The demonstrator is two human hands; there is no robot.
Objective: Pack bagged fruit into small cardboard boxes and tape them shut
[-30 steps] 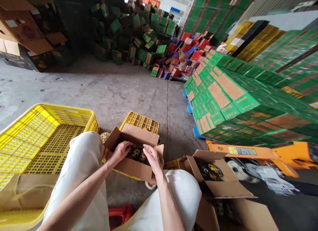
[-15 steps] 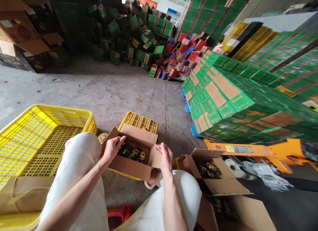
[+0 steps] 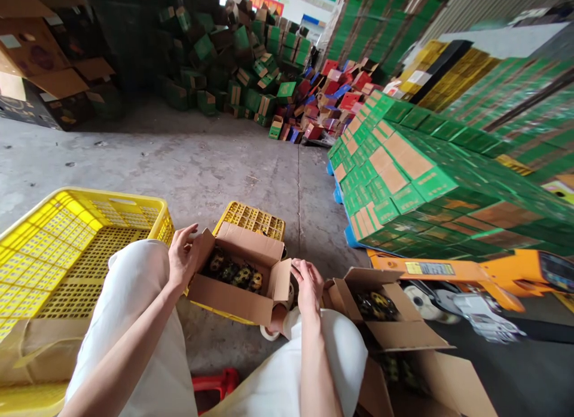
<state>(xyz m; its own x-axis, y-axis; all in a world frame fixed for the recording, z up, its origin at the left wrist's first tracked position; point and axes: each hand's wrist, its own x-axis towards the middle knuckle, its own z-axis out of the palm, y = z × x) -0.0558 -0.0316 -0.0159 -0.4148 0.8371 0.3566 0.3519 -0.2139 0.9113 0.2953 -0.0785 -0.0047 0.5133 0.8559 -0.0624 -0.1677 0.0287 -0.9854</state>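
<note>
An open cardboard box [image 3: 233, 303] stands between my knees on an upturned yellow crate [image 3: 262, 217], its flaps folded outward. Inside lies a row of shiny, mottled dark-green and yellow pieces [image 3: 242, 276] that look like produce; their kind I cannot tell. My left hand [image 3: 183, 258] is at the outer side of the box's left flap, fingers loosely bent and apart. Just outside the right flap is my right hand [image 3: 308, 284], fingers extended and holding nothing visible. Whether either hand touches its flap is unclear.
A large yellow crate [image 3: 168, 217] stands left. Two more open boxes [image 3: 406, 333] with similar contents sit by my right knee. Beyond them are an orange pallet jack [image 3: 448, 270] and stacked green cartons [image 3: 403, 160]. A red stool [image 3: 219, 381] shows below me.
My left hand has moved left, from over the box's left end to outside its flap. My right hand has shifted right and slightly down, off the right flap. The box has stayed put.
</note>
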